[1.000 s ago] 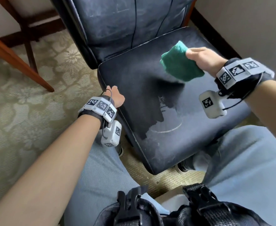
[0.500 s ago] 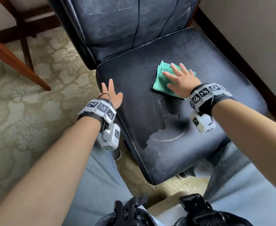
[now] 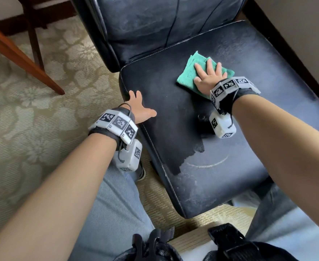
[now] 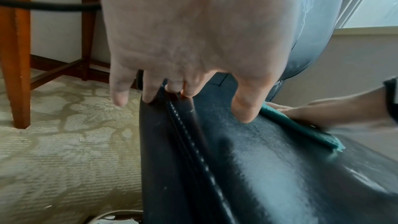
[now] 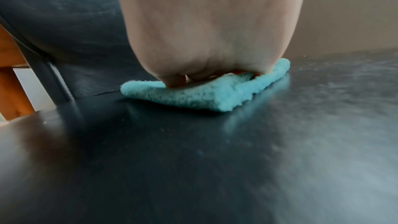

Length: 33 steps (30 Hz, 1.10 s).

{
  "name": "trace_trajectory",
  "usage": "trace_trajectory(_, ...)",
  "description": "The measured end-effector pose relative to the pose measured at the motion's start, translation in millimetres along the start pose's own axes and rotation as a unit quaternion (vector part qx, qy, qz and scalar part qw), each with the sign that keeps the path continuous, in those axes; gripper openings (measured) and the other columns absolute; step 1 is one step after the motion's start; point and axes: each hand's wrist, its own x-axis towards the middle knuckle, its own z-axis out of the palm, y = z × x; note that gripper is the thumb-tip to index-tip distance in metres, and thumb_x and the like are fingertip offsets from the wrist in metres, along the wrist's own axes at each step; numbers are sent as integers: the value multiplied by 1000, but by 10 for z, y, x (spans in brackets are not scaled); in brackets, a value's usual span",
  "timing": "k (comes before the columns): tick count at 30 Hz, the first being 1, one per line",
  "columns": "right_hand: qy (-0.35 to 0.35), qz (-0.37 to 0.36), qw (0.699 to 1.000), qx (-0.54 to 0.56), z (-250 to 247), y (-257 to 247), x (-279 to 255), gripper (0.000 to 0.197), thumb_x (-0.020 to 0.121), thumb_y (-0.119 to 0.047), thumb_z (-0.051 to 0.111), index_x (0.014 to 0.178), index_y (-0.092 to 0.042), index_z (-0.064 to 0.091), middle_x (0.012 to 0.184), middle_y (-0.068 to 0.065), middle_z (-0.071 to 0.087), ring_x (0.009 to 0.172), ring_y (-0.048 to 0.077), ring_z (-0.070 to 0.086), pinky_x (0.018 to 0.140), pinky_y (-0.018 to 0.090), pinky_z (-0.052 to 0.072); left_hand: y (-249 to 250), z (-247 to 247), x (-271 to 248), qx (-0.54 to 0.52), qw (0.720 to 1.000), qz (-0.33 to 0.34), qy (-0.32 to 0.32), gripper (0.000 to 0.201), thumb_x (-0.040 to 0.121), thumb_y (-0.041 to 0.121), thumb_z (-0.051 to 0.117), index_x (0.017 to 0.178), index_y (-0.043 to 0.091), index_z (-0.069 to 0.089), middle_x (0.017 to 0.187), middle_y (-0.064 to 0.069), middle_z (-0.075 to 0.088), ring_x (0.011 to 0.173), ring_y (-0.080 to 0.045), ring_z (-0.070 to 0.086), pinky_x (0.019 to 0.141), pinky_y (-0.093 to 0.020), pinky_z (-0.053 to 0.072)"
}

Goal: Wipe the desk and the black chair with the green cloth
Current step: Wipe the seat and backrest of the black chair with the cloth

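Note:
The black chair (image 3: 220, 147) stands in front of me, its leather seat dusty grey on the right and front, darker on the left. A folded green cloth (image 3: 187, 74) lies flat on the rear middle of the seat (image 5: 193, 159). My right hand (image 3: 208, 76) presses on the cloth (image 5: 193, 94) with straight, spread fingers. My left hand (image 3: 140, 108) rests open on the seat's left edge (image 4: 178, 134), fingers straight along the stitched seam and thumb on top. The cloth (image 4: 301, 125) and right hand show at the right of the left wrist view.
Wooden legs (image 3: 23, 59) of the desk (image 4: 15, 48) stand on the patterned carpet (image 3: 32, 129) to the left. A beige wall (image 3: 296, 25) with a dark skirting board runs close behind the chair on the right. My knees in jeans (image 3: 121, 204) flank the seat's front corner.
One second ago my right hand held the bunched cloth above the seat; it has laid the cloth flat and now presses it down. The left hand has spread out on the seat's edge.

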Motion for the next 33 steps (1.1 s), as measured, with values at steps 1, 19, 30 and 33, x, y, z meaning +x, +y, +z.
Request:
trace_trajectory(1, -3, -3, 1000, 0, -15, -45, 30, 54, 98, -37, 26, 149, -39, 9, 159, 0, -9, 145, 31, -11, 117, 49, -5, -18, 0, 7, -1, 1000, 3, -4, 91, 89, 43, 54, 151, 16, -7, 158, -6, -15, 142, -36, 17, 110, -42, 27)
trace_trajectory(19, -157, -403, 837, -335, 309, -134, -1443, 63, 98, -48, 27, 146, -42, -15, 156, 3, -24, 144, 33, -16, 118, 50, 1, -5, -36, -3, 58, 998, -7, -13, 69, 97, 15, 35, 151, 14, -7, 158, -7, -13, 142, -38, 16, 111, -41, 25)
trace_trajectory(30, -110, -273, 926, -239, 245, 89, -1226, 65, 100, -42, 30, 150, -29, -9, 158, 0, -16, 146, 24, -9, 118, 41, 4, -16, -22, -19, 63, 998, -1, 9, 68, 97, 10, 35, 151, 12, -5, 158, -6, -11, 141, -36, 18, 110, -41, 24)
trace_trajectory(33, -90, -177, 966, -163, 123, 86, -843, 63, 100, -39, 31, 151, -27, -5, 159, 0, -13, 146, 23, -8, 118, 41, 3, -16, -14, -32, 66, 998, 5, 10, 65, 96, 7, 34, 151, 9, -1, 158, -7, -9, 142, -36, 16, 111, -41, 23)
